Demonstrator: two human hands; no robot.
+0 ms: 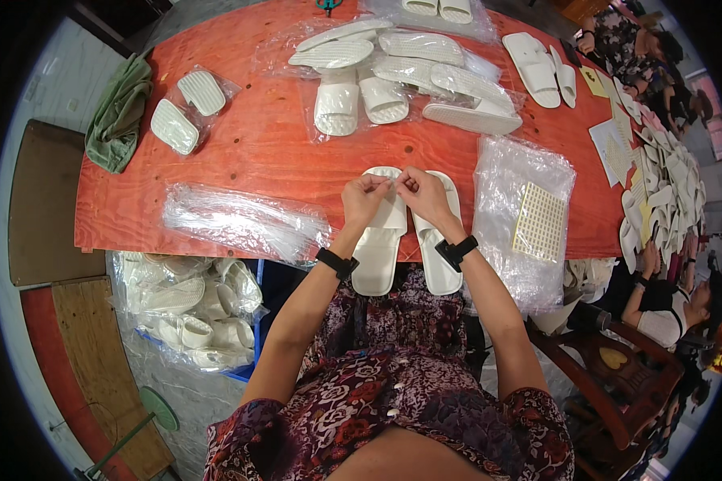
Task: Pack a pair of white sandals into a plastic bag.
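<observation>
A pair of white open-toed slippers lies at the table's near edge: the left slipper (375, 268) and the right slipper (444, 274) have their heels toward me. Above their straps, my left hand (364, 198) and my right hand (422, 195) are close together. Thumb and fingers of each are pinched. Whatever thin thing may be between the fingertips is too small to make out. Left of my hands is a bundle of clear plastic strips or folded film (241, 218). To the right, a sheet of small pale stickers (539, 223) rests on a stack of clear plastic bags (497, 188).
Bagged white slippers (409, 72) are heaped across the far middle. Another bagged pair (176, 127) lies at left by a green cloth (120, 116). Below the table's left edge stands a blue crate (257, 321) of slippers. People work around a slipper pile (670, 172) at right.
</observation>
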